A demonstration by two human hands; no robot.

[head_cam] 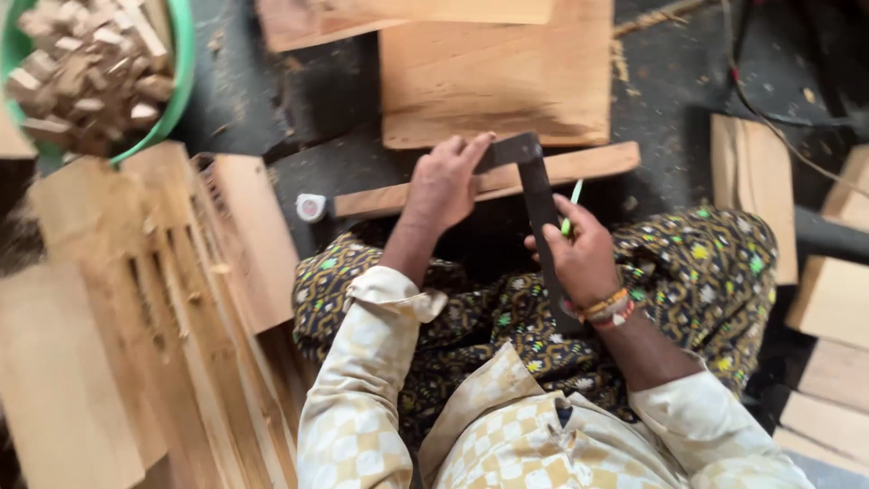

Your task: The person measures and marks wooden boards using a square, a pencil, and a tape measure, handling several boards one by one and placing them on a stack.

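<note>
A long narrow wooden strip (597, 165) lies across in front of my knees. A dark metal try square (536, 195) rests on it, one arm along the strip and the blade running back toward me. My left hand (445, 181) presses flat on the square's short arm and the strip. My right hand (579, 258) is beside the blade, fingers closed around a light green pencil (572, 205) whose tip points up toward the strip.
A wide board (498, 81) lies beyond the strip. Stacked planks (136, 308) fill the left. A green basin (184, 54) of wood offcuts sits top left. A small white tape measure (310, 207) lies by the strip's left end. More wood pieces (828, 299) stand right.
</note>
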